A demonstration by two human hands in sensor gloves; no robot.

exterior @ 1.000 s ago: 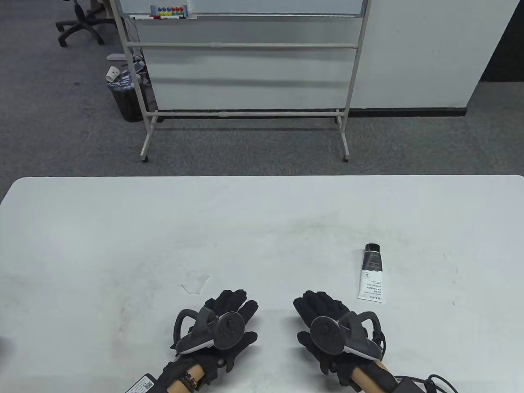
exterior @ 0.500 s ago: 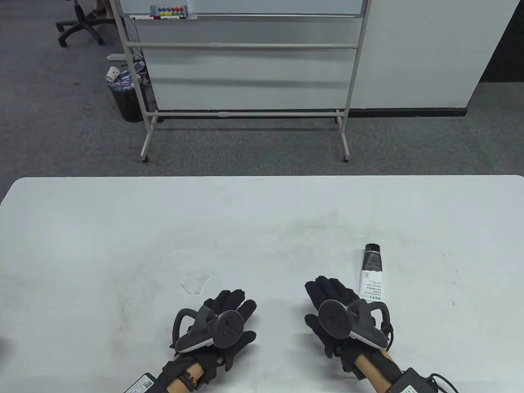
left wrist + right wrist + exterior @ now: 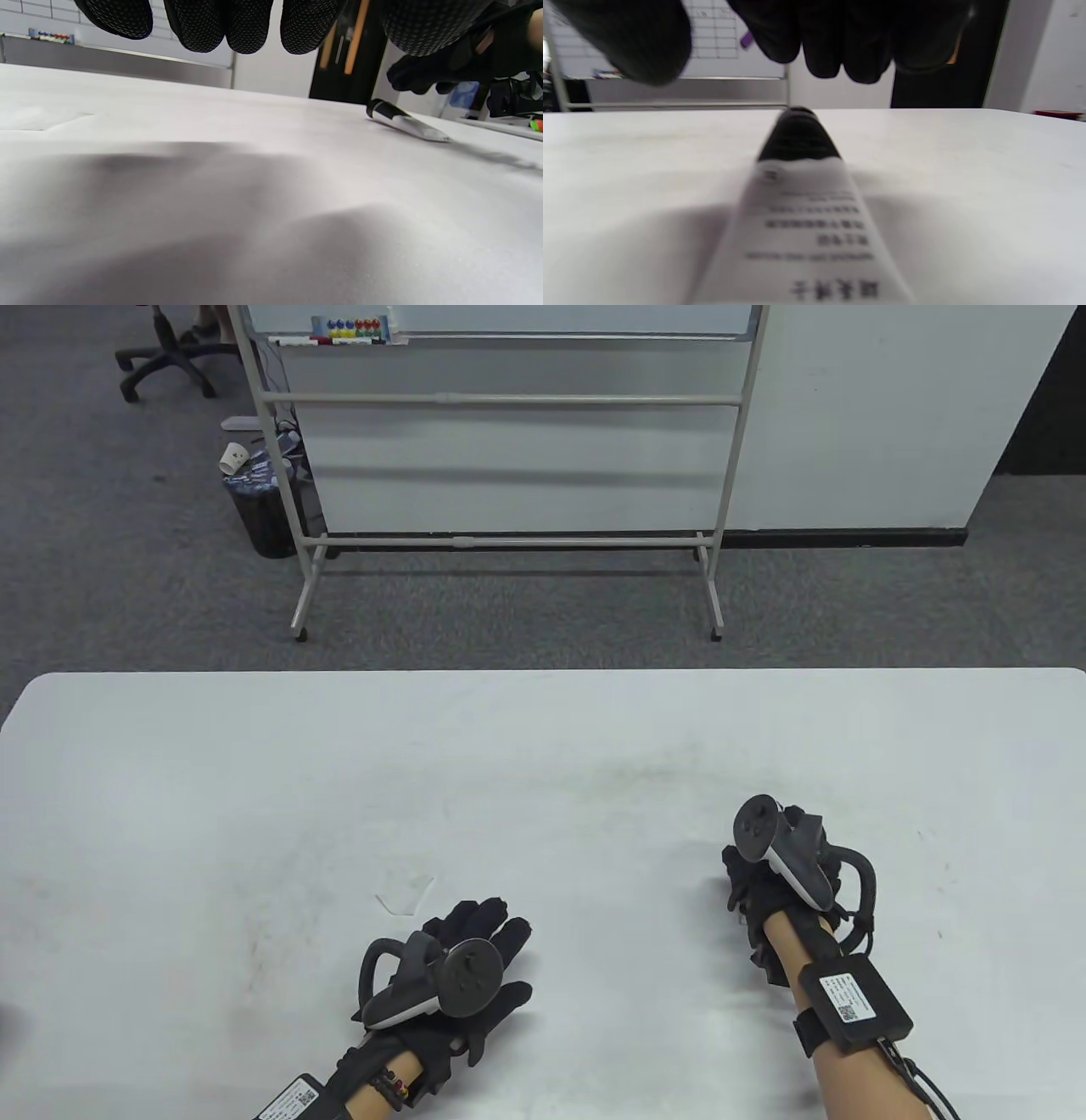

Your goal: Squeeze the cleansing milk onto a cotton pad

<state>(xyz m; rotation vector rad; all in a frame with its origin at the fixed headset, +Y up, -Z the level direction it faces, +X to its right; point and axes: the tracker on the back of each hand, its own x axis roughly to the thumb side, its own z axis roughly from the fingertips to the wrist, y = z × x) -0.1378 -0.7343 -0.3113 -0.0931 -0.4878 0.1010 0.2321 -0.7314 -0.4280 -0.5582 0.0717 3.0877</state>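
On the white desk (image 3: 543, 780), the left hand (image 3: 462, 971) rested palm down near the front edge, its fingers (image 3: 246, 25) extended and grasping nothing. Just beyond its fingertips lay a thin, pale cotton pad (image 3: 405, 892), flat on the desk and faint against the surface. The right hand (image 3: 776, 865) was positioned well to the right, directly above the cleansing milk tube (image 3: 806, 212), which the table view hid completely. The right wrist view showed the tube lying flat on the desk, black cap (image 3: 796, 135) pointing away from the camera, with the gloved fingers (image 3: 848, 38) hanging above it, apparently not touching; the image was blurred. The left wrist view showed the tube (image 3: 405, 123) lying on the desk beneath the right hand (image 3: 449, 72), with a gap between them. The right hand was released.
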